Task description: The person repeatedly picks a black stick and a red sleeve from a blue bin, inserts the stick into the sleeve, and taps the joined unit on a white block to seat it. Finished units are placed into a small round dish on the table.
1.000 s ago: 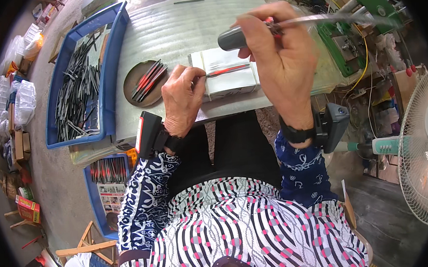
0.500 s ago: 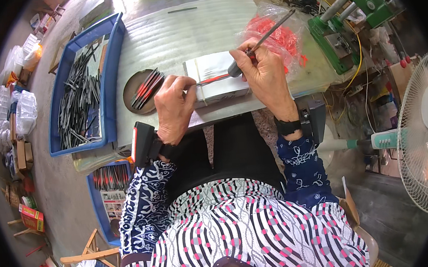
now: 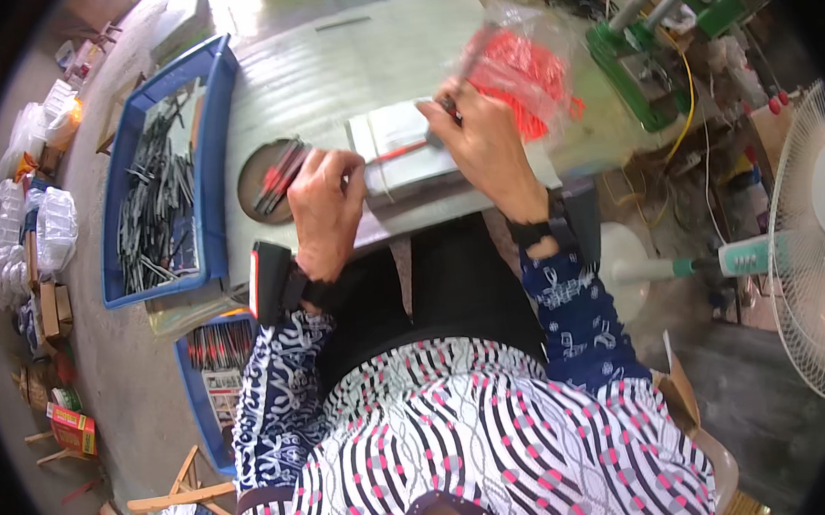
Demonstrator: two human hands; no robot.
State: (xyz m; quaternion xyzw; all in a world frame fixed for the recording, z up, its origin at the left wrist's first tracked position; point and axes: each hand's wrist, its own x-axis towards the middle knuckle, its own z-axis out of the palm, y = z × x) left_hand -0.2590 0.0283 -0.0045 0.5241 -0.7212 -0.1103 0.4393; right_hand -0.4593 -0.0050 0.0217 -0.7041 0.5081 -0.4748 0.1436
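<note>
My left hand [image 3: 325, 204] rests on the near edge of the pale table [image 3: 324, 82] and pinches the end of a thin rod with a red tip [image 3: 396, 151], which lies across a flat grey block [image 3: 403, 153]. My right hand [image 3: 483, 143] grips a dark-handled hammer [image 3: 458, 80] whose head comes down at the rod on the block. A round brown dish [image 3: 265, 172] with several red-tipped rods sits just left of my left hand. A clear bag of small red pieces [image 3: 519, 76] lies behind my right hand.
A blue tray [image 3: 141, 276] of several dark rods stands at the left, a second blue tray [image 3: 212, 367] lower down by my left elbow. A green machine [image 3: 673, 10] stands at the back right, a fan [image 3: 814, 249] on the right.
My right hand has swung the hammer down from high above the table to the rod on the block. My left hand has stayed holding the rod.
</note>
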